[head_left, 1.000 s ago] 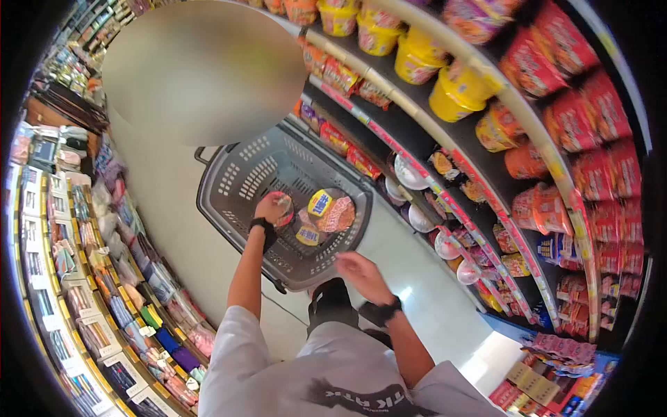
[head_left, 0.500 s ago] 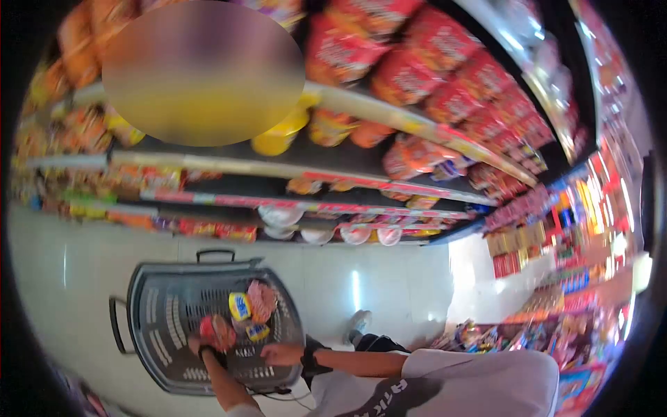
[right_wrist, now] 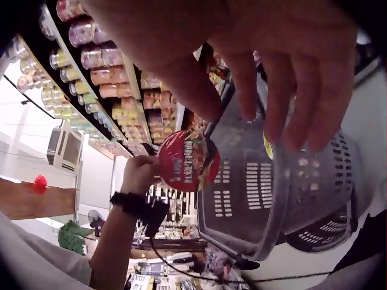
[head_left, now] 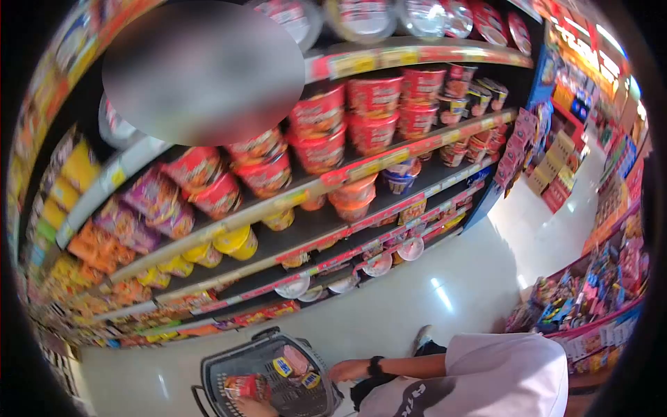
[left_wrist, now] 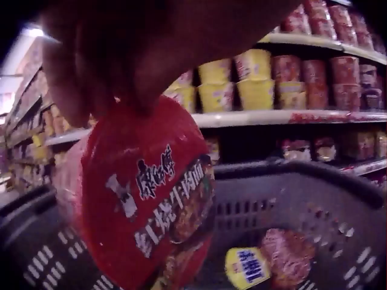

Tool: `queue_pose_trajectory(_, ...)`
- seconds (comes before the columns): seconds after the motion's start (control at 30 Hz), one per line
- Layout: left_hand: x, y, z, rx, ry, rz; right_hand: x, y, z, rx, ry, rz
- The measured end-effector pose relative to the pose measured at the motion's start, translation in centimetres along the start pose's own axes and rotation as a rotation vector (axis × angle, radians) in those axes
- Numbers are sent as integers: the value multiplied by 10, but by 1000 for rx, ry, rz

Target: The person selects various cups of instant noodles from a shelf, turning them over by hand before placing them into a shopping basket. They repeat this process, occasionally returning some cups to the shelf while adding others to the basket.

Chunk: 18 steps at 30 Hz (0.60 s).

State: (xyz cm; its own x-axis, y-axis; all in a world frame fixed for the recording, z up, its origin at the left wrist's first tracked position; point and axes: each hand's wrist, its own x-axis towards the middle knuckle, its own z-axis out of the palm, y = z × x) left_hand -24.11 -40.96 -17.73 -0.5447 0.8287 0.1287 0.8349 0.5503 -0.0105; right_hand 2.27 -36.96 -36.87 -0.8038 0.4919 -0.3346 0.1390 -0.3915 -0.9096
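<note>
My left hand [left_wrist: 121,66] grips a red instant noodle bowl [left_wrist: 142,199] by its rim, its printed lid tilted to face the wrist camera. In the head view the noodle bowl [head_left: 244,387] overlaps the left part of the grey shopping basket [head_left: 221,372]; the right wrist view shows it raised at the basket's rim. My right hand [head_left: 349,370] is beside the basket's right edge with relaxed fingers and nothing in them. Inside the basket lie pink packages [head_left: 297,358] with yellow labels.
Shelves stacked with red noodle tubs [head_left: 319,132] and yellow tubs [head_left: 236,242] run along the far side. Pale tiled floor [head_left: 389,306] lies between shelf and basket. At the right stands a display of small colourful goods [head_left: 570,295], with cardboard boxes [head_left: 552,163] beyond.
The head view has swung from the basket toward the shelves. My left hand, low in the basket at first, has brought the noodle bowl up. My right hand stays near the basket's edge.
</note>
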Motion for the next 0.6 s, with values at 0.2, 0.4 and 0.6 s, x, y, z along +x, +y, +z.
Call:
queue_pose_trajectory(0.2, -83, 146, -99, -541, -211, 207, -131, -27, -104, 151, 3, 59)
queue_pose_trajectory(0.4, -161, 308, -53, -606, -138, 663, -271, -66, -155, 139, -3, 30)
queue_pose_trajectory(0.6, -209, 492, -66, -715, -283, 845, -417, -38, -216, 316, 515, -21)
